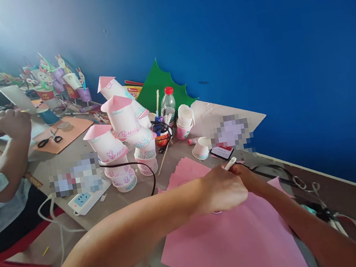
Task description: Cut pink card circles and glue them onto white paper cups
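Bench [134,200] near edge: left hand [223,188] fisted on pink paper [238,246], white stick [230,163] jutting beside right hand [249,177], whose grip is unclear; hold paper flat.

Three paper-cup towers [122,115] with pink cone roofs, one red-capped bottle [168,103], one white power strip [85,200], one pair of black-handled scissors [49,139], one green paper cutout [160,88], one orange sheet [71,128], one small white stick [230,163].

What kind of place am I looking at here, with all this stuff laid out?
Most likely a craft workshop or an art class. Towers of decorated paper cups with pink cone roofs stand in the middle, scissors lie further back, and sheets of pink paper are spread at the near edge.
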Demonstrator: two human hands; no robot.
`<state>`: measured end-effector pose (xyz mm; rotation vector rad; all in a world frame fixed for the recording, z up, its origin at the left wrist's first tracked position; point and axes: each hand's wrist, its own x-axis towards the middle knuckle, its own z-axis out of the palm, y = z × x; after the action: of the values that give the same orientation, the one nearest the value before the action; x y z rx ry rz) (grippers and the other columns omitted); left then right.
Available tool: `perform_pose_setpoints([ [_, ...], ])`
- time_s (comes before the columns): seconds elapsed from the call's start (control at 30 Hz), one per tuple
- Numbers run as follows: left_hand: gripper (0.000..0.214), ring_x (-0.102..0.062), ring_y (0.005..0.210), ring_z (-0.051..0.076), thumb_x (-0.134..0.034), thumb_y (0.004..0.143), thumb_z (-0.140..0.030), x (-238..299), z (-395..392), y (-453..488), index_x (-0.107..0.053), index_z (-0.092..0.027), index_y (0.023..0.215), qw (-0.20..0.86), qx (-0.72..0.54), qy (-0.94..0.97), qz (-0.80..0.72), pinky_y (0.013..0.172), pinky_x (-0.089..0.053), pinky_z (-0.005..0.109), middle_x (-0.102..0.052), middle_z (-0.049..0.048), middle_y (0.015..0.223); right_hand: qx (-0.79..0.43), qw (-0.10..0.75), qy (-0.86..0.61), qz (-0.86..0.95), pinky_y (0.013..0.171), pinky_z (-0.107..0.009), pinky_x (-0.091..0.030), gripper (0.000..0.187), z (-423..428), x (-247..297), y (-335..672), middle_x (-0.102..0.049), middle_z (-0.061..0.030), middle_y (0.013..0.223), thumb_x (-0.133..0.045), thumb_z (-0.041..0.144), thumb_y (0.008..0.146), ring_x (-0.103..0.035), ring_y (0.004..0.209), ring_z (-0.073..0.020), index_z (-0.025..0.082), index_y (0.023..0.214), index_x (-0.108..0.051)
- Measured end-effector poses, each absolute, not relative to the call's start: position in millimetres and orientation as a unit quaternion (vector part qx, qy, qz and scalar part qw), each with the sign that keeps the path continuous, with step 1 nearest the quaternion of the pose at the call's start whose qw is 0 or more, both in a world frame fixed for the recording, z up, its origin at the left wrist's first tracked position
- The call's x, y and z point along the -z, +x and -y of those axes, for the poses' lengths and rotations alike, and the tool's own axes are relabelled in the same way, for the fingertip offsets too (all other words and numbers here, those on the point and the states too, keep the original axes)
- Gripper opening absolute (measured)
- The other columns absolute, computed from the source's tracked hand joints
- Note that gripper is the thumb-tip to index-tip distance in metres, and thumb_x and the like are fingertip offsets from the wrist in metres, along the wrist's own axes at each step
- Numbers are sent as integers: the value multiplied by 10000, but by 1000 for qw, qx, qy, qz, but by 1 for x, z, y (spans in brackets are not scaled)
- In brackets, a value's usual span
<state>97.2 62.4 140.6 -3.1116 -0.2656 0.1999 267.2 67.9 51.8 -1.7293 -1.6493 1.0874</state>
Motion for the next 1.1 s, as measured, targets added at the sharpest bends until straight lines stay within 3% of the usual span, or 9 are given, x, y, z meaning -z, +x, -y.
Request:
perform_pose_setpoints([
  [0.33,133,-530,513,181,-584,617,-30,-137,-64,98,-625,-157,626,14,-50,-994,95,489,-365,316,-592,36,549,-355,294,-633,622,480,-241,-386,189,-16,-47,286,-591,6,593,-544,335,764,-519,526,-142,187,672,-616],
  [0.5,106,-548,516,173,-581,667,-66,-146,-60,99,-626,-160,648,28,-96,-988,114,507,-363,294,-604,37,528,-335,426,-602,586,609,-315,-509,310,18,-51,292,-629,-34,682,-438,416,864,-589,624,-187,179,988,-594],
  [0.6,111,-553,512,176,-577,651,-55,-145,-61,99,-607,-151,604,31,-101,-987,122,487,-351,288,-625,54,563,-284,492,-587,577,606,-324,-536,258,38,-42,295,-641,-34,700,-440,348,892,-612,630,-192,205,1070,-558],
  [0.77,170,-524,469,177,-560,611,4,-139,-64,99,-574,-157,560,49,-117,-985,119,457,-331,280,-588,34,515,-125,401,-579,699,732,-386,-567,316,55,-21,289,-696,-94,957,-452,187,850,-659,878,-240,209,1151,-546],
  [0.9,184,-499,445,161,-559,603,12,-140,-62,98,-552,-157,532,40,-112,-983,140,445,-304,258,-548,20,474,-102,376,-543,744,761,-443,-555,357,48,-14,281,-699,-109,976,-476,141,804,-648,896,-279,209,1135,-592],
  [1.1,207,-496,465,149,-550,574,29,-141,-59,97,-515,-161,499,40,-113,-980,157,453,-284,255,-540,9,483,-54,356,-532,766,788,-396,-542,406,9,-6,285,-696,-72,1002,-453,118,820,-641,917,-248,255,1187,-559],
])
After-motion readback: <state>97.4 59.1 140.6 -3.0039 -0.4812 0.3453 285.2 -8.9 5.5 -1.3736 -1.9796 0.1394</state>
